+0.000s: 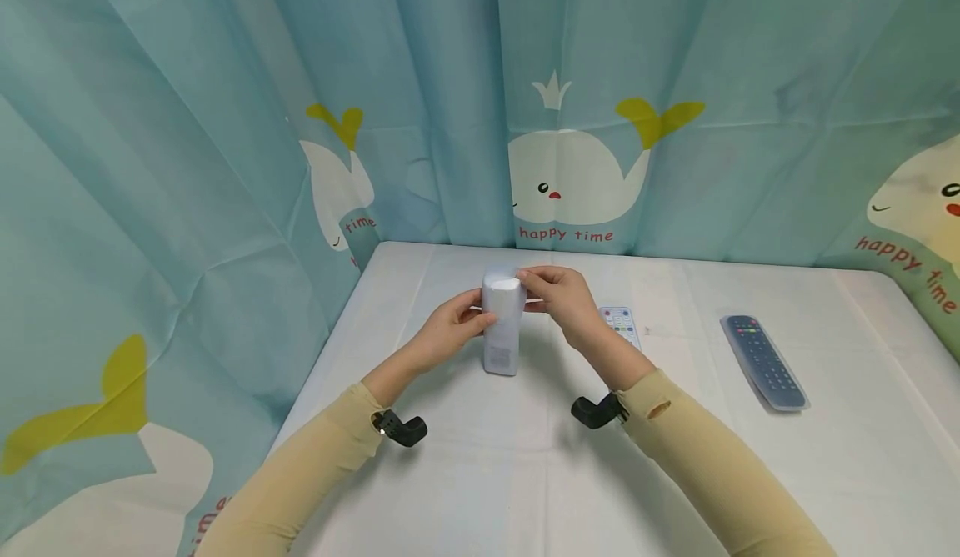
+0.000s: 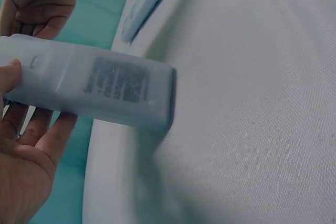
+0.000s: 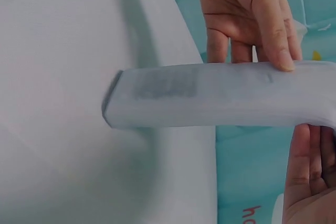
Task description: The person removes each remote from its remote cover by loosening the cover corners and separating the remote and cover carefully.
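near the middle of the head view, a pale device [image 1: 500,323] in a translucent cover stands nearly upright between two hands. the left hand [image 1: 444,333] grips its left side, the thumb laid on the face turned to the camera and the other fingers behind. the right hand [image 1: 564,300] pinches the upper right edge of the same device, close to its top. a grey printed label [image 1: 500,355] shows toward the lower end; its text is too blurred to read. whether that end touches the table [image 1: 480,482] cannot be told.

just right of centre, partly hidden behind the right forearm, lies a small white remote [image 1: 620,323] with coloured buttons. farther over, in the right part of the frame, a dark remote [image 1: 763,361] in a clear cover lies slanted, buttons up. both sleeves [image 1: 705,449] are tan, and a black wrist camera [image 1: 405,430] is strapped at each wrist. across the top and left of the frame hangs a blue-green curtain [image 1: 442,57] printed with white whales [image 1: 573,175] and red "happy time" lettering.
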{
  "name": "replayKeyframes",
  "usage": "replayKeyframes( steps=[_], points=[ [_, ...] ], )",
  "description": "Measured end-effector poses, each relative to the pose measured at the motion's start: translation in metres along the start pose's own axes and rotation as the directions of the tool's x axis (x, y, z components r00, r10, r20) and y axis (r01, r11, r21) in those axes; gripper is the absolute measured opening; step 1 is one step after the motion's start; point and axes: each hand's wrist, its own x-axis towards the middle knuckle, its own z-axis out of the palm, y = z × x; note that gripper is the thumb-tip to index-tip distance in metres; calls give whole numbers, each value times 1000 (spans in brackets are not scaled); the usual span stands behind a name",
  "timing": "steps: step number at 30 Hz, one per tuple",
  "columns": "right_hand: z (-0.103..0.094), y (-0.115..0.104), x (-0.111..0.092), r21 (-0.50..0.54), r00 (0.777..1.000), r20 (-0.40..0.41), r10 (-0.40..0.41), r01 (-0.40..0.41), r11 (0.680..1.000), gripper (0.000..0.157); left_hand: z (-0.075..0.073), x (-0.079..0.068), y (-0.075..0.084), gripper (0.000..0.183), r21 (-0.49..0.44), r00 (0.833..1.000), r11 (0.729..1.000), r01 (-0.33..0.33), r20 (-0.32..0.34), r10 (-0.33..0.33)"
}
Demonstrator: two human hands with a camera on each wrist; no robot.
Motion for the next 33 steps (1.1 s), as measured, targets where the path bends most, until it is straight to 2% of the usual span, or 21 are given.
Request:
replayKeyframes(
  steps=[8,18,25,33],
  points=[
    [7,11,3,-16,1000,5,22,-22,1000,29,-1,-2,-2,56,7,1000,1000,13,16,-14],
    [15,20,6,-94,997,20,-70,71,993,22,-3,-3,0,58,24,999,999,23,27,-23],
    [19,31,16,-73,992,-1,-126,126,989,14,-5,-2,0,55,21,999,999,28,37,-28],
    [17,35,17,-50,995,12,-97,98,994,17,-5,-1,-1,52,14,1000,1000,11,26,-11]
  ],
)
